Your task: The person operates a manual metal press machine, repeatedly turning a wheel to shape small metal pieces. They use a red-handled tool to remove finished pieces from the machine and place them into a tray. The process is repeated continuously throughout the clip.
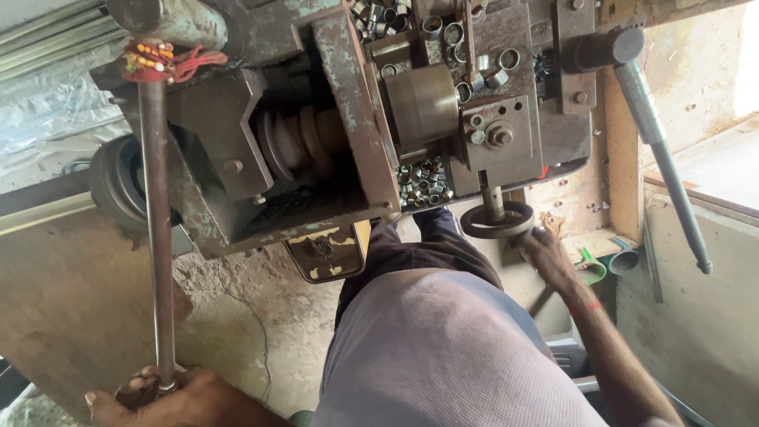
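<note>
I look straight down over an old, worn lathe-like machine (pixel 332 119) with chipped green paint. My left hand (pixel 166 395) is closed around the lower end of a long rusty steel rod (pixel 156 229) that runs up to the machine's top left, where red thread is tied. My right hand (pixel 545 253) grips the rim of a small dark handwheel (pixel 496 221) under the tool slide. A brass-coloured cylinder (pixel 423 103) sits in the middle of the machine. Several small metal rings (pixel 423 186) lie in a tray below it.
More metal rings (pixel 458 39) are scattered on the machine's top. A long grey lever (pixel 664 158) slants down at the right. A black rubber belt or tyre (pixel 115 182) hangs at the left. My grey shirt and dark trousers (pixel 443 340) fill the bottom centre. Green and grey cups (pixel 605 265) stand near the right wall.
</note>
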